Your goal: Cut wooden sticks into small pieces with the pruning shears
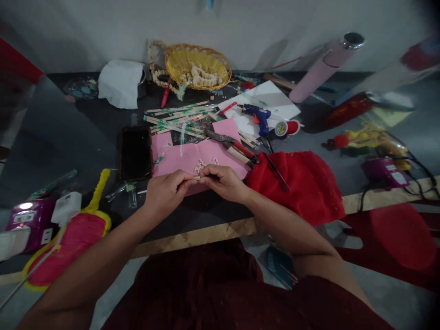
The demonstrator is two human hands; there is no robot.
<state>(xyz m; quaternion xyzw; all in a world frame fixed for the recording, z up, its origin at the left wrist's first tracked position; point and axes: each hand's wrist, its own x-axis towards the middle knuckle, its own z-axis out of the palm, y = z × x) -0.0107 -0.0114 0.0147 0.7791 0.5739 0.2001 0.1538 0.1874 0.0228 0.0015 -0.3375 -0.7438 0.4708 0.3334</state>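
Observation:
My left hand (168,195) is closed in a pinch on a thin pale wooden stick (141,192), whose one end sticks out past the wrist side of the hand. My right hand (223,182) pinches the stick's other end, and the fingertips of both hands almost meet. Fingers hide most of the stick. Just beyond them, several short cut pieces of stick (199,165) lie on a pink paper sheet (178,158). Pliers-like cutters with red handles (237,149) rest across the sheet's right side.
Wrapped chopsticks (178,119) lie behind the paper. A phone (136,153) is at left, red cloth (299,183) at right with scissors-like dark blades on it. Farther back are a blue glue gun (259,117), thread spool (287,128), yellow basket (197,59) and pink flask (323,68).

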